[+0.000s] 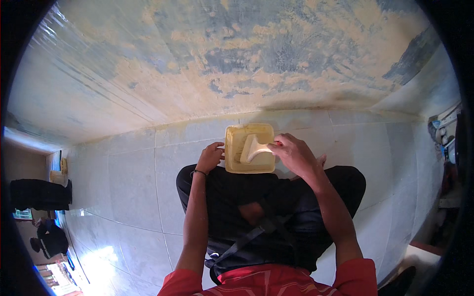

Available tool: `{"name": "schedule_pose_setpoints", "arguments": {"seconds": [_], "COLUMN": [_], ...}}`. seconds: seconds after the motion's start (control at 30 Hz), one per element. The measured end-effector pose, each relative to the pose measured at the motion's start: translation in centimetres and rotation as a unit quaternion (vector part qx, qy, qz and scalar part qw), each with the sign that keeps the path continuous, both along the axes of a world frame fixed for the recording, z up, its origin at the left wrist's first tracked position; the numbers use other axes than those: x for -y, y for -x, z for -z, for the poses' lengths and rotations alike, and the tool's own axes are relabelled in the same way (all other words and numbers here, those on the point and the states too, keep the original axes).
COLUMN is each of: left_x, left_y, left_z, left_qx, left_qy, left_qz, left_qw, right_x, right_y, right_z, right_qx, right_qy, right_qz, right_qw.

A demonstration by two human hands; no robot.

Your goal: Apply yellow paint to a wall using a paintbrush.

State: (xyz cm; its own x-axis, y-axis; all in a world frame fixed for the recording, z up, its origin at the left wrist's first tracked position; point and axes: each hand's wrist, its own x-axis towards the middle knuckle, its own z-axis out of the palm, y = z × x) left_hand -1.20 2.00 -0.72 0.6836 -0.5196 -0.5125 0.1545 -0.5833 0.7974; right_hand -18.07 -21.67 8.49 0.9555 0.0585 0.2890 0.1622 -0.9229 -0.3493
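Observation:
A square cream-coloured plastic tub [250, 169] sits on the floor before my crossed legs, its inside smeared with a pale yellowish coating. My left hand [211, 157] holds the tub's left side, fingers bent against the wall; some fingertips are hidden. At the tub's right rim, my right hand [294, 151] grips the handle of a wide-headed brush or scraper [253, 150]. Thick cream coating covers its flared head, so bristles or blade cannot be told apart. The head lies within the tub's opening, and a bit of red handle shows between my fingers.
Ahead rises a wall [237, 66] with patchy cream coating over blue-grey. Large pale tiles cover the floor [129, 185]. Someone in dark clothing [53, 238] is at the far left, below a dark hanging cloth [39, 194]. Assorted items [446, 140] stand along the right edge.

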Motion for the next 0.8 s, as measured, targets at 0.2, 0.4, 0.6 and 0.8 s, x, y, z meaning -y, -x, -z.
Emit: {"name": "schedule_pose_setpoints", "arguments": {"seconds": [0.2,0.4,0.6,0.8], "left_x": [0.4,0.5,0.0,0.2], "left_y": [0.1,0.2,-0.3,-0.3], "left_z": [-0.4,-0.4,0.9,0.5], "left_qx": [-0.021,0.014,0.006,0.031], "left_qy": [-0.014,-0.008,0.014,-0.011], "left_qz": [0.013,0.017,0.023,0.037], "left_qw": [1.0,1.0,1.0,0.999], "right_x": [-1.1,-1.6,-2.3,-2.0], "right_y": [-0.6,-1.4,-1.4,-1.6], "right_z": [2.0,3.3,4.0,4.9], "right_qx": [0.0,0.031,0.068,0.099], "right_qy": [-0.008,-0.015,-0.03,-0.021], "right_qz": [-0.04,-0.076,-0.062,-0.079], "right_qw": [0.999,0.997,0.995,0.992]}}
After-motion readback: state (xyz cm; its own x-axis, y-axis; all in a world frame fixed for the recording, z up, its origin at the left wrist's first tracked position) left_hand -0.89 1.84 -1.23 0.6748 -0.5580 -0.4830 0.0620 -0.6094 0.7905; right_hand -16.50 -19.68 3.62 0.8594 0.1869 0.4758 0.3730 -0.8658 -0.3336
